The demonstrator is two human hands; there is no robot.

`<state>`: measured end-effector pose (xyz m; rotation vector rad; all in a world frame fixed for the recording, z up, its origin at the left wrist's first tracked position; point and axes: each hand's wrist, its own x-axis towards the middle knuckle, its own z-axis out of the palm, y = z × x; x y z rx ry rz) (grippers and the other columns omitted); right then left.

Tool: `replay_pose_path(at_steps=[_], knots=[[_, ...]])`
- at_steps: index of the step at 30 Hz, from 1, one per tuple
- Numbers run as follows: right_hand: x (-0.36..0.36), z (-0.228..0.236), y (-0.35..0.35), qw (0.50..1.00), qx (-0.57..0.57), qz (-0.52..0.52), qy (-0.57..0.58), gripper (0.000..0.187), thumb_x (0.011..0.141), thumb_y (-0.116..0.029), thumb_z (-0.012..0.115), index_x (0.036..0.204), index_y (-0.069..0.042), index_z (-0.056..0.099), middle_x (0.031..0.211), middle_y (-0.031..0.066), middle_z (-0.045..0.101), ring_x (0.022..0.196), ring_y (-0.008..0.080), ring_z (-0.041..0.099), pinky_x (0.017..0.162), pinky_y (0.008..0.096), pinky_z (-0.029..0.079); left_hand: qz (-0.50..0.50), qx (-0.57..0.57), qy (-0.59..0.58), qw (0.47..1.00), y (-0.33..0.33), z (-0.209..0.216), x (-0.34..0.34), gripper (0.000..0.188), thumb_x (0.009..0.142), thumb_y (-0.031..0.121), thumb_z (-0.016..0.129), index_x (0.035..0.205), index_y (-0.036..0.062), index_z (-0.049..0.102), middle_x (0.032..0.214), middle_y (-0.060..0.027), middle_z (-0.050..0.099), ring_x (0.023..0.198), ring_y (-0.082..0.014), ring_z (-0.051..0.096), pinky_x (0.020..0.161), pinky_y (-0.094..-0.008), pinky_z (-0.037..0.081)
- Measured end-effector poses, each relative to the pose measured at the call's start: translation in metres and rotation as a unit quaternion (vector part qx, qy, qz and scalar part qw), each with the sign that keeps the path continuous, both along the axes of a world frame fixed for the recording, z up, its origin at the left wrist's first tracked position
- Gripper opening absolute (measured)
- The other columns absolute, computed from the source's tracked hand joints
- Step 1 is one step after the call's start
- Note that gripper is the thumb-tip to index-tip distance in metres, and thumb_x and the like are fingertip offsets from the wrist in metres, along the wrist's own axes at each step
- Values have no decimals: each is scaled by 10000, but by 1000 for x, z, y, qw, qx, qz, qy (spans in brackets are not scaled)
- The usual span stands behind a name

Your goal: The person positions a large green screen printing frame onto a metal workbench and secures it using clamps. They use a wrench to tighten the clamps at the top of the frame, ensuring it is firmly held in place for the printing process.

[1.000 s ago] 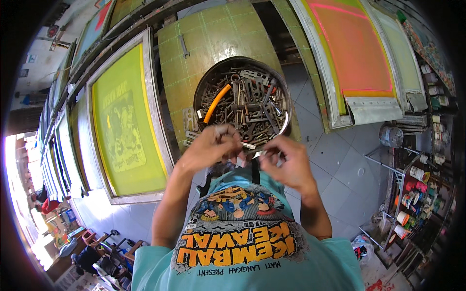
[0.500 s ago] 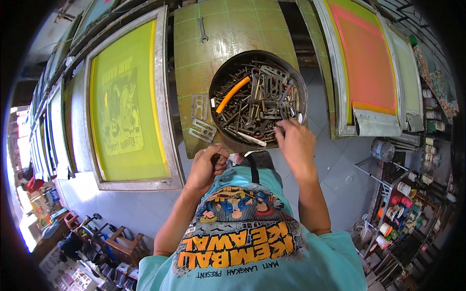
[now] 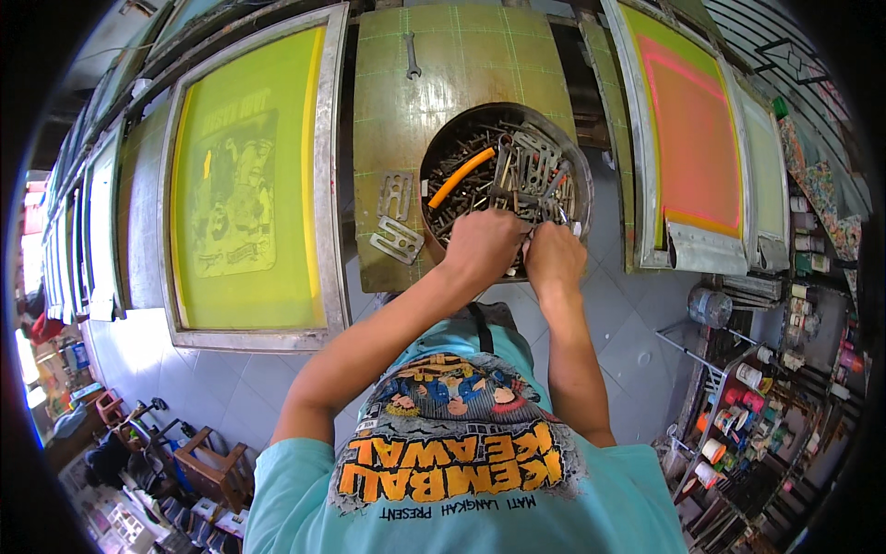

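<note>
A round dark pan (image 3: 430,152) full of bolts and metal parts sits at the near right of a green board (image 3: 388,111). My left hand (image 3: 487,245) is closed over the pan's near side, knuckles up. Close beside it, my right hand (image 3: 555,257) has its fingers curled down into the pan at the near right. Whatever either hand grips is hidden by the fingers. Just beyond them lie a dark ring-ended tool (image 3: 504,166) and slotted metal plates (image 3: 535,159). A curved orange tube (image 3: 461,177) rests on the bolts at the left.
Two slotted metal plates (image 3: 397,240) lie left of the pan, and an open-ended wrench (image 3: 412,55) lies farther back. Framed yellow (image 3: 231,295) and pink (image 3: 692,138) screens flank the board. A rack of paint containers (image 3: 738,415) stands at the lower right.
My left hand has moved right and forward, from in front of the board to over the pan, beside my right hand. The view has shifted slightly.
</note>
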<state>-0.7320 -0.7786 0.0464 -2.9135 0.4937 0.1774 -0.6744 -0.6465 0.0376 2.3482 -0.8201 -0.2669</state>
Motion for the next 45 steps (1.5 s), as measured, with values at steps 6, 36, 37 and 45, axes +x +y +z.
replay_pose_path(at_steps=[6,36,37,45], knots=[[-20,29,-12,991,69,-51,-105,138,848,-132,687,889,-7,731,829,216,713,800,390,708,733,476,551,-65,100,-37,992,-21,2,10,108,812,111,668,807,22,731,836,-175,731,790,-341,741,671,-442,588],[-64,46,-51,967,219,-49,-118,187,895,-121,701,948,58,711,798,164,696,710,281,647,683,415,497,-85,163,-181,966,-55,-37,-21,141,810,202,675,801,118,789,839,-65,752,837,-237,740,657,-360,542],[-63,47,-53,967,225,-49,-111,189,893,-124,704,947,57,712,803,163,699,712,278,647,682,411,498,-92,170,-184,964,-55,-34,-19,141,810,203,676,802,120,789,840,-65,752,836,-237,740,659,-360,543],[-66,56,-47,961,233,-37,-143,205,890,-148,725,934,52,729,794,161,715,705,273,667,676,390,508,-119,195,-180,957,-60,-37,-2,138,813,200,676,816,129,795,851,-69,765,827,-239,746,666,-370,557]])
